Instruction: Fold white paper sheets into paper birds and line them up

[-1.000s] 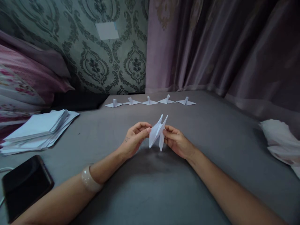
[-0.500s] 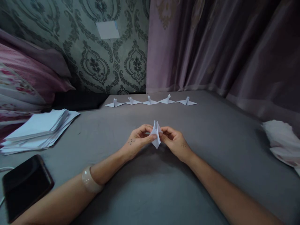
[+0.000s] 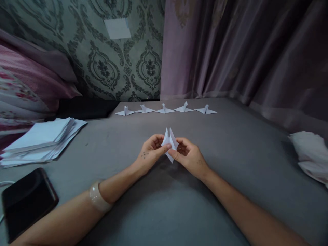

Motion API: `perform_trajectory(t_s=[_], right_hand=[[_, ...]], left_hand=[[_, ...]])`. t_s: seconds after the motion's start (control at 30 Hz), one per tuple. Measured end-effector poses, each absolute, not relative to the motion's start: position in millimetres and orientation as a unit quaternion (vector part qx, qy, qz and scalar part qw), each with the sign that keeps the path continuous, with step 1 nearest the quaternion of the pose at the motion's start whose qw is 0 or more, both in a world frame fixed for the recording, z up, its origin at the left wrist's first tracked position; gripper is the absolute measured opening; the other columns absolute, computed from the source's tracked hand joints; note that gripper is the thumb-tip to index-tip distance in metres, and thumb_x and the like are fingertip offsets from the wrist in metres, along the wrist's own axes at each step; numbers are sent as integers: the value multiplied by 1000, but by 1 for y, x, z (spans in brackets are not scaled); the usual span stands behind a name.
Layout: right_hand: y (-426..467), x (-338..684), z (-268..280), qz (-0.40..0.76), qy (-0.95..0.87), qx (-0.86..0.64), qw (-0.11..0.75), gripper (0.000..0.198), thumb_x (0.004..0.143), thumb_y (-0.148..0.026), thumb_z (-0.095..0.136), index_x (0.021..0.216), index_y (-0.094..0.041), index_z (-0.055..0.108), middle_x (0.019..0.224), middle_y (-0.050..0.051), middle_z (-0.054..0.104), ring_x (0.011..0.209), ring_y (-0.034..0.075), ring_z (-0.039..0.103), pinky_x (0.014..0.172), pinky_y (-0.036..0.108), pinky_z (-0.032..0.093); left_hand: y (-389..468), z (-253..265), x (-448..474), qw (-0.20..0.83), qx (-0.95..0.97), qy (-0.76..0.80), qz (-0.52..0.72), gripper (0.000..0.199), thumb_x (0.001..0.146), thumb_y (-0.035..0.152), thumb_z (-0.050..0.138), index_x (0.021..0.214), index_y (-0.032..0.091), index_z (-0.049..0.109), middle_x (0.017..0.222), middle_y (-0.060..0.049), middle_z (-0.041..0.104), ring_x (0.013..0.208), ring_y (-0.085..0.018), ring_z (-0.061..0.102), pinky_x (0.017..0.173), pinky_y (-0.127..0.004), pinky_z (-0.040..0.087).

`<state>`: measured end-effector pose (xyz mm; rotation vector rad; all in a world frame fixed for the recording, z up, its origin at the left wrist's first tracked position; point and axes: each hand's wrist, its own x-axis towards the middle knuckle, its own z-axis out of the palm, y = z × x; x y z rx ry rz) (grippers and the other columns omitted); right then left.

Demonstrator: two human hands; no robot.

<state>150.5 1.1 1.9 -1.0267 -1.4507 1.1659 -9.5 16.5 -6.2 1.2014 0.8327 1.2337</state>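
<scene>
Between my two hands is a small piece of folded white paper point(image 3: 169, 139), with two narrow points standing up and one point hanging down. My left hand point(image 3: 151, 152) pinches it from the left, thumb across its front. From the right, my right hand point(image 3: 189, 155) grips the lower part, thumb on the front face and fingers curled behind. Both hands are just above the grey cloth surface point(image 3: 164, 212). Beyond them stands a row of several folded paper cranes point(image 3: 164, 109) with wings spread flat.
A stack of white paper point(image 3: 38, 140) lies at the left. Nearer me is a black phone or tablet point(image 3: 29, 201) beside a white cable. A crumpled white bag or cloth point(image 3: 309, 150) is at the far right. Dark folded cloth point(image 3: 84, 108) lies by the patterned wall; curtains point(image 3: 217, 48) hang behind.
The folded paper has turned, and its two upper points are further apart. My right thumb has moved left and down onto its front.
</scene>
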Motion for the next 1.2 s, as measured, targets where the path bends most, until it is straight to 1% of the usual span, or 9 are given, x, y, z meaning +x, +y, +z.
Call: perform_trajectory(t_s=[0.1, 0.17, 0.27, 0.53, 0.73, 0.87, 1.0, 1.2], right_hand=[[3, 148, -2, 466, -590, -436, 495, 31, 73, -39, 72, 95, -19, 64, 83, 4, 70, 73, 17, 65, 70, 32, 51], [4, 148, -2, 482, -582, -432, 493, 28, 74, -40, 72, 92, -20, 65, 80, 3, 70, 71, 16, 65, 68, 31, 51], [4, 150, 2, 517, -560, -423, 490, 27, 72, -41, 74, 89, -21, 67, 81, 2, 72, 72, 16, 66, 68, 31, 52], [3, 153, 8, 590, -509, -414, 470, 23, 67, -37, 78, 81, -21, 71, 83, 1, 74, 75, 15, 67, 77, 32, 52], [5, 156, 4, 611, -491, -417, 460, 19, 66, -36, 80, 77, -22, 73, 79, 0, 74, 72, 13, 66, 75, 30, 50], [6, 157, 2, 620, -477, -426, 455, 21, 64, -37, 81, 76, -22, 74, 77, 1, 74, 70, 13, 65, 75, 29, 49], [6, 156, 2, 616, -482, -431, 451, 27, 60, -41, 83, 74, -20, 74, 75, 1, 73, 68, 12, 63, 73, 28, 48], [4, 151, 0, 606, -493, -436, 447, 29, 59, -42, 83, 75, -20, 73, 77, 2, 73, 70, 14, 64, 71, 29, 49]], left_hand=[[16, -6, -11, 584, 533, 357, 497, 25, 74, 30, 76, 89, 13, 65, 84, -5, 69, 77, -15, 63, 77, -29, 48], [16, -6, -12, 585, 536, 351, 497, 24, 74, 30, 76, 89, 13, 66, 84, -5, 70, 78, -15, 64, 77, -29, 49], [16, -5, -13, 592, 536, 348, 491, 24, 74, 30, 77, 88, 13, 68, 82, -4, 71, 77, -15, 65, 76, -29, 49], [15, 2, -14, 619, 519, 356, 470, 24, 69, 29, 80, 83, 12, 69, 76, -4, 71, 70, -13, 63, 69, -25, 48], [14, 0, -13, 633, 500, 354, 474, 25, 68, 28, 81, 82, 12, 68, 74, -3, 69, 65, -11, 61, 65, -24, 47], [14, -2, -13, 647, 498, 333, 472, 23, 71, 28, 79, 82, 12, 66, 75, -4, 69, 67, -12, 62, 67, -25, 48], [15, -2, -13, 648, 497, 329, 474, 27, 70, 29, 80, 88, 13, 67, 79, -3, 69, 72, -12, 62, 70, -25, 48], [14, -1, -13, 631, 484, 384, 469, 23, 66, 29, 82, 72, 12, 67, 67, -1, 66, 62, -9, 58, 62, -22, 44]])
